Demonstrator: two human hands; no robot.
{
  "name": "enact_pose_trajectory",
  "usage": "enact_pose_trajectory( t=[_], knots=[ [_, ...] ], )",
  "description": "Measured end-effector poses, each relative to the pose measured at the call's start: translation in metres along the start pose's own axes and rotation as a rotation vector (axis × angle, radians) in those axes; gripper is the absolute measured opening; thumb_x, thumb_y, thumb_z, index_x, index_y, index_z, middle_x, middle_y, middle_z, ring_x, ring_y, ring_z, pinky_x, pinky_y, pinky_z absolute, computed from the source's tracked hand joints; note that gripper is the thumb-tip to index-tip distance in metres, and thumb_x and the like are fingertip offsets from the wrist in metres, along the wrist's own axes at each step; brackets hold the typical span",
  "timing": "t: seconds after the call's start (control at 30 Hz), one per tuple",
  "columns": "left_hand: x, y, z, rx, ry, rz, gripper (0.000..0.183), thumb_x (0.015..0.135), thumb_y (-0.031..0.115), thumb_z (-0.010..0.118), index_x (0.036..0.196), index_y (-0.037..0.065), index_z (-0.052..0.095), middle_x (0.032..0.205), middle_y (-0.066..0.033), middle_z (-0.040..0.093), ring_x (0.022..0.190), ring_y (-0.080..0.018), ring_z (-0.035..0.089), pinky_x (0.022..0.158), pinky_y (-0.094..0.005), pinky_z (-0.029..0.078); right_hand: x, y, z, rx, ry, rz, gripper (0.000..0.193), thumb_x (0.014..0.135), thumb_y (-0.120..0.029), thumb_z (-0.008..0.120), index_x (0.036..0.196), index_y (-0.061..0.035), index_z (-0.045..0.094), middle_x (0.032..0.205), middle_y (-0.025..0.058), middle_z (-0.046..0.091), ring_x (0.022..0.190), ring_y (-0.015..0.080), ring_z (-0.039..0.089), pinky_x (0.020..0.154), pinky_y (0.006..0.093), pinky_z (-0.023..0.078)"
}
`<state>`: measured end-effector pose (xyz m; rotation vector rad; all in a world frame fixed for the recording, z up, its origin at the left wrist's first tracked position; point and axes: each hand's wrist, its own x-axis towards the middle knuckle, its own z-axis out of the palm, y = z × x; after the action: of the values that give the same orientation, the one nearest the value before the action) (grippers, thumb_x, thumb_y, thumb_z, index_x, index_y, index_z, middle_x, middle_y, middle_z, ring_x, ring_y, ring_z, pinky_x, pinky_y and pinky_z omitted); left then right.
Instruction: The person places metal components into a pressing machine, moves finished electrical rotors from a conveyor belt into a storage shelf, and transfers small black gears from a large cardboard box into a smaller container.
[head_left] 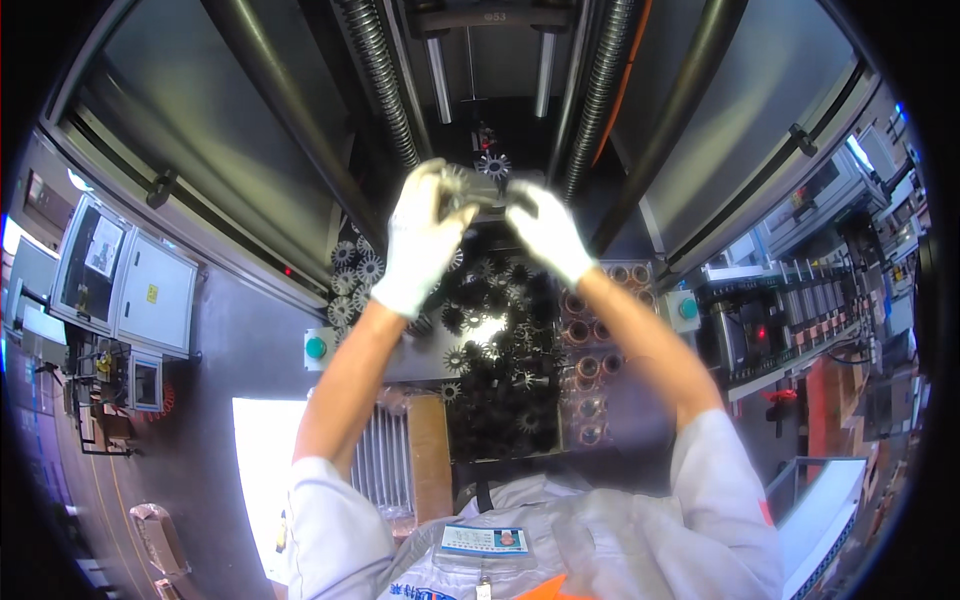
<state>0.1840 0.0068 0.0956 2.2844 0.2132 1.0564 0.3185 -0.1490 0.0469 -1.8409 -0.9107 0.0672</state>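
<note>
My left hand (413,235), in a white glove, is closed round a grey toothed metal part (456,186), which is blurred. Across from it, my white-gloved right hand (545,232) has its fingers bent together at a small dark piece that is too smeared to name. Between the hands and slightly beyond them, a silver toothed wheel (493,166) sits at the middle of the press. Below the hands lies a spread of dark toothed wheels (490,290). More silver toothed wheels (369,267) are gathered beside my left wrist.
Round green buttons (316,347) (687,308) flank the work surface. Copper-coloured ring parts (588,367) fill a tray at the right. Metal rods (385,455) lie in a cardboard box (431,455) near my body. Thick columns (285,100) and ribbed springs (383,80) rise ahead.
</note>
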Motion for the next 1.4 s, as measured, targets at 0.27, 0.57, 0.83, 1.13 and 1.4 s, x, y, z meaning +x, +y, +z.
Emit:
enact_pose_trajectory(
  t=[0.27,0.57,0.83,1.13,1.4],
  knots=[
    [0.088,-0.016,0.039,0.165,-0.266,0.299,0.035,0.076,0.008,0.081,0.1,0.001,0.057,0.111,-0.0168,0.062,0.098,-0.0371,0.062,0.086,-0.0385,0.051,-0.107,0.016,-0.028,0.001,-0.417,0.049,0.034,0.095,-0.024,0.061,0.125,-0.0083,0.065,0.107,0.0127,0.064,0.088,0.026,0.065,0.08,0.0371,0.053],
    [0.115,0.003,0.042,0.372,-0.406,0.233,0.034,0.076,0.018,0.077,0.105,0.004,0.067,0.097,-0.0214,0.068,0.094,-0.0379,0.066,0.084,-0.0437,0.052,-0.103,0.023,0.005,-0.236,-0.517,-0.385,0.029,0.094,-0.03,0.06,0.118,-0.015,0.065,0.099,0.01,0.063,0.086,0.0305,0.066,0.073,0.0425,0.054],
    [0.128,-0.003,0.044,0.318,-0.516,0.235,0.039,0.071,0.008,0.081,0.109,0.004,0.07,0.101,-0.0182,0.073,0.097,-0.035,0.07,0.085,-0.0396,0.055,-0.103,0.0,0.066,-0.467,-0.733,-0.533,0.021,0.088,-0.032,0.066,0.097,-0.0137,0.071,0.09,0.0111,0.068,0.081,0.0294,0.07,0.068,0.0445,0.055],
    [0.019,-0.025,0.047,0.723,-0.292,0.348,0.037,0.089,0.033,0.072,0.118,0.01,0.069,0.121,-0.015,0.063,0.097,-0.0334,0.068,0.087,-0.042,0.055,-0.112,-0.005,0.052,-0.384,-0.575,-0.467,0.029,0.086,-0.01,0.057,0.112,-0.0144,0.067,0.097,0.0166,0.063,0.077,0.0336,0.069,0.064,0.044,0.055],
    [-0.244,-0.031,-0.136,0.542,-0.853,-0.632,0.037,0.081,0.03,0.069,0.111,0.01,0.071,0.098,-0.0169,0.071,0.097,-0.0353,0.068,0.085,-0.0452,0.055,-0.092,-0.008,-0.019,0.173,-0.638,-0.021,0.023,0.086,-0.009,0.066,0.108,-0.0099,0.073,0.101,0.0103,0.058,0.098,0.024,0.061,0.089,0.035,0.049]
  ],
)
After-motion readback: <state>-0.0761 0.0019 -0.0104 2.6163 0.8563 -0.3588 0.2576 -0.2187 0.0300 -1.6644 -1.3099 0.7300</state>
